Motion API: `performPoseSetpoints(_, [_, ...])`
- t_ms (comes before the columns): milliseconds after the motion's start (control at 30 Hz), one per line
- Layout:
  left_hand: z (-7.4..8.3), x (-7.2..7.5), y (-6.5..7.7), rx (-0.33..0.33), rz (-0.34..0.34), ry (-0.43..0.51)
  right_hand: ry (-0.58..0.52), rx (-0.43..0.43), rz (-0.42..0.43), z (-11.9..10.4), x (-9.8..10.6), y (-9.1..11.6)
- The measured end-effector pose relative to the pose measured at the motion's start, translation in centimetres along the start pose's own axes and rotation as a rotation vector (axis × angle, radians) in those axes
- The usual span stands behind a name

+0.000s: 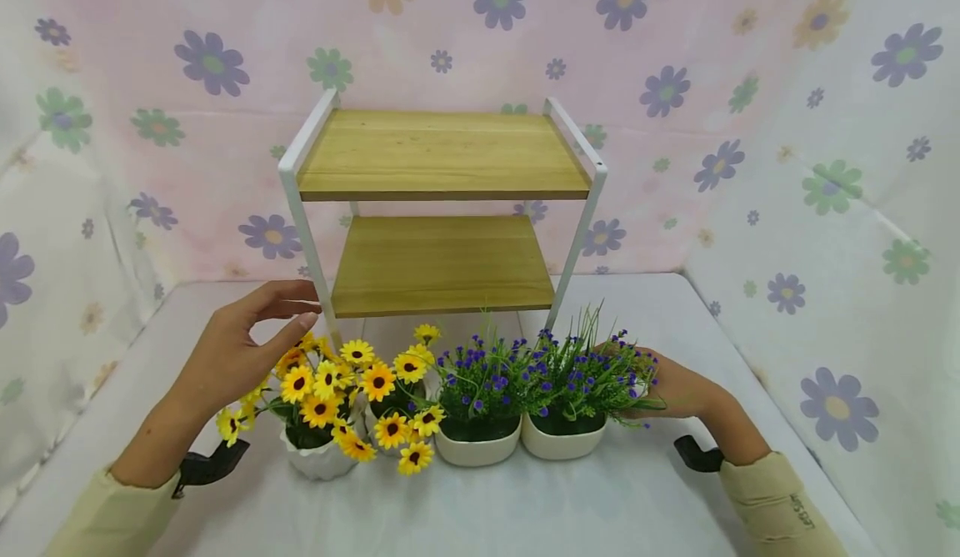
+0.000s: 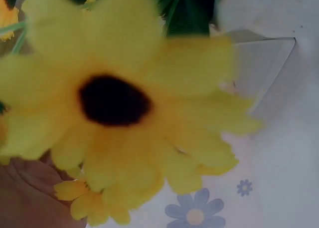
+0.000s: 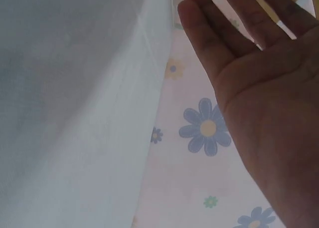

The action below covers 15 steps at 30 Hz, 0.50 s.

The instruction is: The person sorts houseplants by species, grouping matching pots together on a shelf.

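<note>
A row of potted flowers [image 1: 320, 411] stands between the two hands, in front of the two-tier rack [image 1: 442, 153], presumably so that either end falls within easy reach. The left hand [image 1: 240, 340] has its fingers loosely bent and its thumb apart, the tips right by the rack's front leg [image 1: 305, 232]; I can't tell whether they touch it. Just below that thumb is a white pot [image 1: 318, 461] of yellow blooms, with a second yellow bunch [image 1: 378, 382] beside it. The right hand [image 1: 675, 386] has its fingers stretched out, slightly parted, pinching nothing I can see, though foliage may hide a touch. Just inward of those fingers sits a purple-flowered plant [image 1: 581, 382], its twin [image 1: 483, 382] next along.
</note>
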<state>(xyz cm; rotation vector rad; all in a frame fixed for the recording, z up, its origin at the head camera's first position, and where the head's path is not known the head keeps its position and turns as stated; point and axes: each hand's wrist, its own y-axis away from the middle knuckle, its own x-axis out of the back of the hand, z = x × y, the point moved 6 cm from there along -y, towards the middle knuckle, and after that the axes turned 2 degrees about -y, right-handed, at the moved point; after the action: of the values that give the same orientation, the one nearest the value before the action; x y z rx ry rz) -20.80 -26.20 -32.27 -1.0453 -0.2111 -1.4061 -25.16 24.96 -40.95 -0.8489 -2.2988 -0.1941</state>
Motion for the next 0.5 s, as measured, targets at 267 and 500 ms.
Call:
performPoseSetpoints(267, [0.6,-0.4,0.0,-0.014,-0.041,-0.004,0.176,0.164,-0.080,-1.4,-1.7,-0.6])
performPoseSetpoints(500, [0.7,-0.1,-0.5,0.001,0.006,-0.034,0.144,0.103,-0.099,-2.1,-3.0,-1.3])
